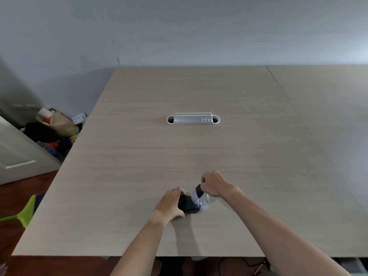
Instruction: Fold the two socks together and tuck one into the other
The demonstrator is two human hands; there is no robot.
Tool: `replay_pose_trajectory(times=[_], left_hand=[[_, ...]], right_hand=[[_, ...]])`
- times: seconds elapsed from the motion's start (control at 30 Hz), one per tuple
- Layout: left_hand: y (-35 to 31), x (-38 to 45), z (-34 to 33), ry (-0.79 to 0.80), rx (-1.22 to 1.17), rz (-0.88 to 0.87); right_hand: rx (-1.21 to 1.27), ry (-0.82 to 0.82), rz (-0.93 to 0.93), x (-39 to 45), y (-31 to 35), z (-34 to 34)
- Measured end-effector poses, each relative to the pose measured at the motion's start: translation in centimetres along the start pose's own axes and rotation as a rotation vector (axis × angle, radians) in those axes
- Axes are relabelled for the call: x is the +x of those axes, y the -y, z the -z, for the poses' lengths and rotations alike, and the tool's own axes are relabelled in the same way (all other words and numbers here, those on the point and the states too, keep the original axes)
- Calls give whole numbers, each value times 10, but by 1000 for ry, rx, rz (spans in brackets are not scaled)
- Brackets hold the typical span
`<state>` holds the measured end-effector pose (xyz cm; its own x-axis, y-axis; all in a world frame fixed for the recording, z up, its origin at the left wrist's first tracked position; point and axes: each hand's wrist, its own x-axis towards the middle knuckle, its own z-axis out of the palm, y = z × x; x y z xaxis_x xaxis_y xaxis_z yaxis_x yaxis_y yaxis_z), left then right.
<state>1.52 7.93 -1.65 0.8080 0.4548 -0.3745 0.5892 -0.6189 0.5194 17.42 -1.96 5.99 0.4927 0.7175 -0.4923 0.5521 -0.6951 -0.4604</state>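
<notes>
A dark sock bundle [189,206] lies on the light wooden table [139,156] near its front edge. My left hand [169,204] rests over its left side, fingers curled round it. My right hand [214,184] pinches the dark cuff end of a grey-and-white sock [196,196] and holds it lifted above the bundle. A bit of clear crinkled plastic [206,203] lies just right of the socks, under my right wrist.
A white cable-port tray [193,118] is set into the middle of the table. A second tabletop [328,116] adjoins on the right. On the floor to the left are a pile of bags and toys [55,130], a white cabinet [18,154] and a green item [25,214].
</notes>
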Motion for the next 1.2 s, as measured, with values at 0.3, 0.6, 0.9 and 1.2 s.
replay_pose_trajectory(times=[0.3, 0.6, 0.9, 1.2], left_hand=[[3, 7, 3, 27, 2, -59], [6, 7, 3, 13, -10, -95], [8, 12, 8, 40, 4, -137], [1, 16, 13, 59, 14, -138]], right_hand=[[-69, -91, -12, 0, -2, -10], [29, -37, -47, -1, -19, -10], [-30, -12, -42, -16, -23, -11], [-90, 43, -4, -21, -24, -11]])
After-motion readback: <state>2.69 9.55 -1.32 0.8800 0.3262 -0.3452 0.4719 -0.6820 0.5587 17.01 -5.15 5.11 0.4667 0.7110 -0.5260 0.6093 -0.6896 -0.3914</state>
